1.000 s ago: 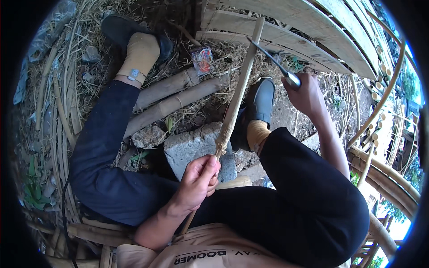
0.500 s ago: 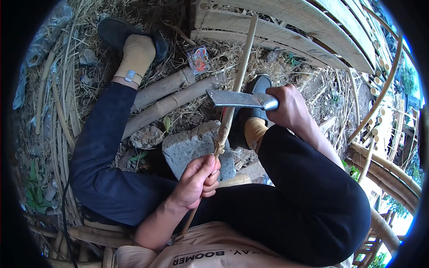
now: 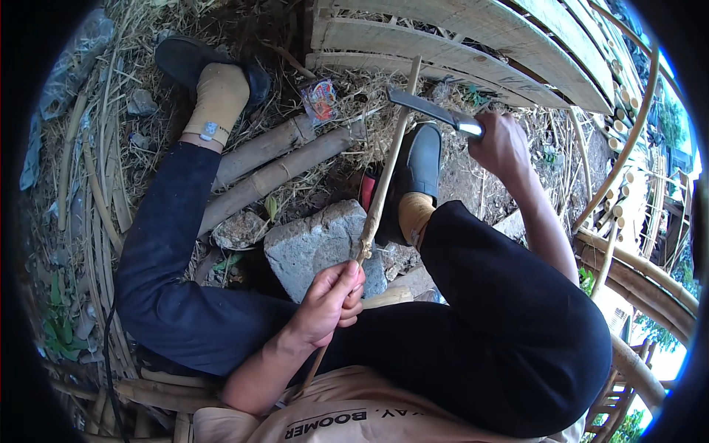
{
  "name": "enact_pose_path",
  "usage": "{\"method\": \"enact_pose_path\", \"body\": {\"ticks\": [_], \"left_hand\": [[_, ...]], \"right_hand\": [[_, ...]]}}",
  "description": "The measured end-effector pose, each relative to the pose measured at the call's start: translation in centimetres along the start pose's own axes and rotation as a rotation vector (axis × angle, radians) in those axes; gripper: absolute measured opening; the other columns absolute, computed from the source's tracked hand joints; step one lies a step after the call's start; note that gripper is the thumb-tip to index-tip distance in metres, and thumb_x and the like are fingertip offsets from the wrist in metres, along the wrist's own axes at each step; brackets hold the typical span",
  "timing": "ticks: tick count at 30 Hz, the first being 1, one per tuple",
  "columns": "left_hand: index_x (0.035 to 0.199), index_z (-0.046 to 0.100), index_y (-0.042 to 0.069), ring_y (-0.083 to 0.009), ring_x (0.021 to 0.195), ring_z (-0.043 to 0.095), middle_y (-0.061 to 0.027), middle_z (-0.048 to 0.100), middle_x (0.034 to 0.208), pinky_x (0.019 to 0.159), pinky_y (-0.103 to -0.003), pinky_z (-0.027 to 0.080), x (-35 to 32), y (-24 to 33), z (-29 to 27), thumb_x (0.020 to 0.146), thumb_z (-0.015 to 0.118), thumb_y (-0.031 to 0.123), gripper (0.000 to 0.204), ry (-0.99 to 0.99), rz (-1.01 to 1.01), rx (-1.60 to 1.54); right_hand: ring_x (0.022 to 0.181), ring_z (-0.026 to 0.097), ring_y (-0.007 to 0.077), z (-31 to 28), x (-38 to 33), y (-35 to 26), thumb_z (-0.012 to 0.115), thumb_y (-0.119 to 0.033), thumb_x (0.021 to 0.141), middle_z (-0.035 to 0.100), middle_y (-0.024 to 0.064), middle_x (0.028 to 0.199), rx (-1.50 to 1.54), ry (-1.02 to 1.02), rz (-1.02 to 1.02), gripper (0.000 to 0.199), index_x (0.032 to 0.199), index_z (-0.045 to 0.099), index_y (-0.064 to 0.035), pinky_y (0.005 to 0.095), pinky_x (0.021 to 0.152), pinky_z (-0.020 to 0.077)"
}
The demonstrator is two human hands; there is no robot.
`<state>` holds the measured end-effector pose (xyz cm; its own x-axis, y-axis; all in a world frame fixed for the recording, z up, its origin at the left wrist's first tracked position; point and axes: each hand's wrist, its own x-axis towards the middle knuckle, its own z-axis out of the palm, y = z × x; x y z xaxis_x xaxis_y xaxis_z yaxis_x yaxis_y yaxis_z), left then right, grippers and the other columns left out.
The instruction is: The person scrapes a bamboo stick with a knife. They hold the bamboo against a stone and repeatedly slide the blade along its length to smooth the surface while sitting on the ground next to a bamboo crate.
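Note:
A long thin bamboo stick (image 3: 385, 183) slants up and away from my lap. My left hand (image 3: 332, 299) is closed round it just below a knobby node, and its near end runs down past my wrist toward my shirt. My right hand (image 3: 502, 144) grips the handle of a machete-like knife (image 3: 432, 109) with a broad, square-ended metal blade. The blade lies across the stick's upper part, close to its far end; whether it touches cannot be made out. Below the stick, between my legs, rests a grey stone block (image 3: 314, 244).
Two thick bamboo poles (image 3: 273, 177) lie on the straw-strewn ground left of the stone. A wooden slatted panel (image 3: 458, 48) stands at the far side. Cut bamboo (image 3: 619, 136) is stacked at the right. A crumpled wrapper (image 3: 318, 101) lies near my left shoe (image 3: 207, 66).
The knife has moved away from me along the stick, from its middle part toward the far end. The stick's far end has dipped slightly. My left hand keeps its hold.

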<state>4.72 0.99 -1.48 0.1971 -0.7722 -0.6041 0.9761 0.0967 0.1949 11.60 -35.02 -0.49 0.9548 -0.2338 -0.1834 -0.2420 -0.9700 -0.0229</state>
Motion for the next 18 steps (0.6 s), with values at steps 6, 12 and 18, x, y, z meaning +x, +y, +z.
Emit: {"method": "enact_pose_path", "body": {"ticks": [6, 12, 18], "left_hand": [[0.083, 0.042, 0.014, -0.0008, 0.046, 0.021, 0.0084, 0.029, 0.061, 0.04, -0.02, 0.017, -0.4, 0.4, 0.9, 0.111, 0.042, 0.034, 0.034, 0.052, 0.058, 0.087], [0.085, 0.048, 0.01, 0.0, 0.046, 0.026, 0.0083, 0.034, 0.061, 0.04, -0.02, 0.019, -0.7, 1.0, 0.8, 0.111, 0.046, 0.031, 0.033, 0.145, 0.155, 0.145], [0.086, 0.047, 0.01, 0.0002, 0.046, 0.024, 0.0089, 0.031, 0.061, 0.041, -0.02, 0.016, -1.0, 1.8, 1.2, 0.109, 0.048, 0.035, 0.034, 0.324, 0.271, 0.303]], "right_hand": [[0.073, 0.068, 0.0427, -0.3, -1.6, -0.5, 0.064, -0.012, 0.077, 0.066, 0.025, 0.073, 0.272, -0.012, 0.021, 0.015, 0.084, 0.072, -0.0019, 0.0488, 0.074, 0.0555], [0.066, 0.068, 0.0393, -1.4, -3.0, -2.6, 0.067, -0.015, 0.074, 0.065, 0.019, 0.065, 0.176, -0.121, -0.185, 0.011, 0.078, 0.07, -0.0049, 0.0484, 0.068, 0.0565], [0.071, 0.07, 0.0377, -2.0, -2.5, -5.1, 0.07, -0.019, 0.073, 0.068, 0.0166, 0.071, 0.182, -0.218, -0.303, 0.019, 0.086, 0.07, -0.006, 0.0474, 0.069, 0.0568]]}}
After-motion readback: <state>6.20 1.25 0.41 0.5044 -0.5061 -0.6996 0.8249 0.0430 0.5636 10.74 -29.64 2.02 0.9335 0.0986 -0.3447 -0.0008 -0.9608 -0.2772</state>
